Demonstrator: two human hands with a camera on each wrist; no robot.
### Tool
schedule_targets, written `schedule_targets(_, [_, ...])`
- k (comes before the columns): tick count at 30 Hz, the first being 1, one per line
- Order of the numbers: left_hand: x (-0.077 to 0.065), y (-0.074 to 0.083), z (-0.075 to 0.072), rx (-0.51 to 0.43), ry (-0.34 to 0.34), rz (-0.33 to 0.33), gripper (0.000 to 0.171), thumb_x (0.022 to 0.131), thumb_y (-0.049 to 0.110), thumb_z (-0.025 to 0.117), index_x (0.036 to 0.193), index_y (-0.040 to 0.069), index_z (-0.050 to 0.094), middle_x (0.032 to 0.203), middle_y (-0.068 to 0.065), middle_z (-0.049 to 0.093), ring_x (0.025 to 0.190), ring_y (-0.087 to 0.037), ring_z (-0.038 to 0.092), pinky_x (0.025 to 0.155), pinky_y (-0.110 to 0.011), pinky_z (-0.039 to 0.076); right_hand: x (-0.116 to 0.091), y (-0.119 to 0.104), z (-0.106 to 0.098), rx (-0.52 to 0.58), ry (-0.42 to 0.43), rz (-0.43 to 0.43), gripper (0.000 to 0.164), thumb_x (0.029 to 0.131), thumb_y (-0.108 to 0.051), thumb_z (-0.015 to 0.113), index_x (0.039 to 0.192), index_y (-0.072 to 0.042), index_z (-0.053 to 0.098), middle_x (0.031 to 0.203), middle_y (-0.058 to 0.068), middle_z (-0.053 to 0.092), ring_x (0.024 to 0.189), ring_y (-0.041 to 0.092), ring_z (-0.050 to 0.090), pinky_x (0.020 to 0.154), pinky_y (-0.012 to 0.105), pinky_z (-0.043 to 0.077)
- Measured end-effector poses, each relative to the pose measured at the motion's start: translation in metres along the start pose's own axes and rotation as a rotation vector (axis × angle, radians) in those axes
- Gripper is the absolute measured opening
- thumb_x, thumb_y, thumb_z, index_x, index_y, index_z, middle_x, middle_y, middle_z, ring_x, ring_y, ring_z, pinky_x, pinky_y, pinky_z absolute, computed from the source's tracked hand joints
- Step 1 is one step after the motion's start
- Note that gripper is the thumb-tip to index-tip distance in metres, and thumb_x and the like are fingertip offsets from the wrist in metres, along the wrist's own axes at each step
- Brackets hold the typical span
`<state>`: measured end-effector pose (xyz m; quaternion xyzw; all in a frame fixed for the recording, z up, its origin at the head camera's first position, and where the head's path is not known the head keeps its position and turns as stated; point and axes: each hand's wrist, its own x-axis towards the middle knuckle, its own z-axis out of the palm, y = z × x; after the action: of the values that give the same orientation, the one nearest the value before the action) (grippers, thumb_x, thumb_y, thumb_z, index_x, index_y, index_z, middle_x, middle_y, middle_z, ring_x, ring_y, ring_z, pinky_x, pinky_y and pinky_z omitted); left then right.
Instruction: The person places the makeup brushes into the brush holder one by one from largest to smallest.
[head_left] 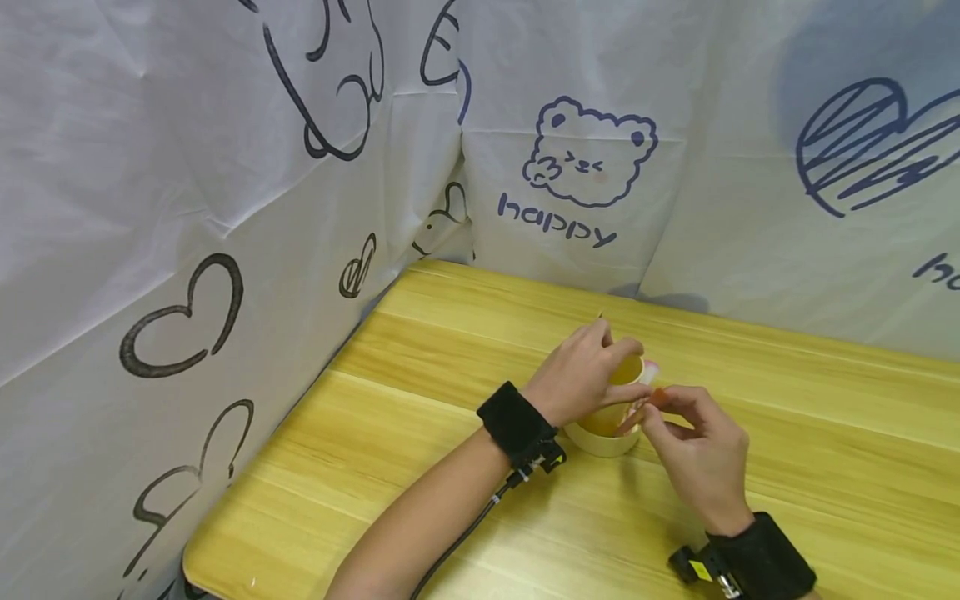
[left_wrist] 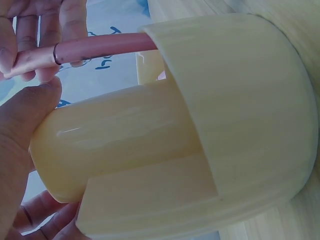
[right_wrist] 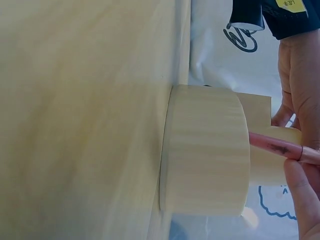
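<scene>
A cream round holder (head_left: 602,444) with stepped, taller sections stands upright on the wooden table. My left hand (head_left: 581,375) grips its tallest section from above, thumb (left_wrist: 30,110) on one side and fingers on the other. With thumb and fingertips, my right hand (head_left: 701,450) pinches the upper end of a slim pink stick (left_wrist: 105,48) with a dark ring round it. The stick leans, and its lower end goes in behind the holder's rim, where it is hidden.
The yellow wood-grain table (head_left: 825,442) meets a white cloth (head_left: 570,50) with printed drawings at the back and left. Black bands with small cameras circle the left wrist (head_left: 517,425) and right wrist (head_left: 761,558). A cable runs along the left forearm.
</scene>
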<state>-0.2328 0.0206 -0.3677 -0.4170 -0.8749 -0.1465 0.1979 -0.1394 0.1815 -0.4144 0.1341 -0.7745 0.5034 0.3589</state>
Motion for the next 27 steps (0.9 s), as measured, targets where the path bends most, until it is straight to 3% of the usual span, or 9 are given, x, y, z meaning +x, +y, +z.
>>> schedule_targets(6, [-0.0001, -0.0001, 0.0003, -0.017, -0.006, 0.000, 0.048, 0.093, 0.055, 0.072, 0.127, 0.022, 0.068, 0.091, 0.002, 0.052, 0.075, -0.008, 0.044, 0.062, -0.013, 0.034, 0.0002, -0.0045, 0.0006, -0.077, -0.002, 0.080, 0.021, 0.083, 0.015, 0.074, 0.101, 0.004, 0.071, 0.096, -0.022, 0.067, 0.092, -0.018, 0.067, 0.076, 0.004, 0.055])
schedule_targets(14, [0.0000, -0.0003, 0.0001, -0.023, 0.006, 0.019, 0.047, 0.093, 0.054, 0.072, 0.126, 0.021, 0.068, 0.090, 0.001, 0.051, 0.075, -0.009, 0.042, 0.063, -0.014, 0.032, 0.0002, -0.0048, 0.0002, -0.187, -0.056, 0.205, 0.017, 0.085, 0.004, 0.077, 0.099, -0.005, 0.073, 0.094, 0.010, 0.075, 0.087, -0.024, 0.062, 0.071, 0.001, 0.052])
schedule_targets(17, [0.0003, 0.0000, -0.0007, -0.029, 0.002, 0.018, 0.048, 0.093, 0.054, 0.072, 0.127, 0.020, 0.067, 0.091, 0.001, 0.052, 0.076, -0.009, 0.044, 0.063, -0.014, 0.034, 0.0003, -0.0054, -0.0002, -0.185, -0.083, 0.219, 0.015, 0.086, 0.002, 0.077, 0.098, -0.005, 0.072, 0.092, 0.007, 0.074, 0.088, -0.020, 0.065, 0.071, 0.003, 0.054])
schedule_targets(22, [0.0006, 0.0002, -0.0012, -0.032, 0.003, 0.015, 0.046, 0.094, 0.052, 0.072, 0.127, 0.020, 0.067, 0.092, 0.000, 0.053, 0.077, -0.010, 0.044, 0.063, -0.013, 0.035, 0.0002, -0.0057, 0.0003, -0.141, -0.146, 0.233, 0.015, 0.086, 0.004, 0.075, 0.096, -0.006, 0.070, 0.090, -0.010, 0.070, 0.090, -0.011, 0.071, 0.072, 0.010, 0.059])
schedule_targets(27, [0.0004, -0.0001, -0.0001, -0.023, 0.003, 0.009, 0.045, 0.094, 0.052, 0.073, 0.126, 0.020, 0.067, 0.092, 0.000, 0.052, 0.076, -0.009, 0.044, 0.063, -0.013, 0.034, -0.0003, -0.0048, 0.0007, -0.095, -0.200, 0.218, 0.018, 0.086, 0.008, 0.074, 0.097, -0.005, 0.069, 0.092, -0.008, 0.070, 0.093, -0.006, 0.072, 0.076, 0.014, 0.061])
